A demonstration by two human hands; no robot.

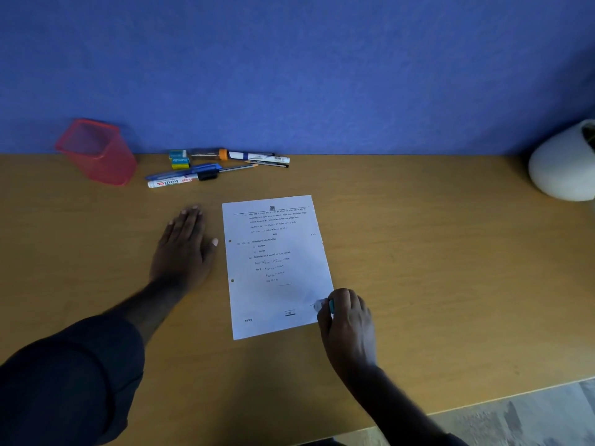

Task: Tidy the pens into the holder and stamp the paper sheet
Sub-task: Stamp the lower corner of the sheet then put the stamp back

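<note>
A printed paper sheet (277, 268) lies in the middle of the wooden desk (434, 268). My right hand (349, 320) grips a small white and teal stamp (323, 306) at the sheet's lower right corner, touching the paper. My left hand (185, 244) rests flat on the desk just left of the sheet, fingers apart. A red mesh pen holder (98, 151) stands at the back left with nothing visible in it. Several pens and markers (206, 172) lie loose against the back wall, among them a white marker (174, 182).
A small eraser box (179, 159) sits among the pens. A white rounded pot (563, 162) stands at the far right. The blue wall (289, 75) closes the desk's back; the desk's front edge runs at the lower right above the floor (531, 416).
</note>
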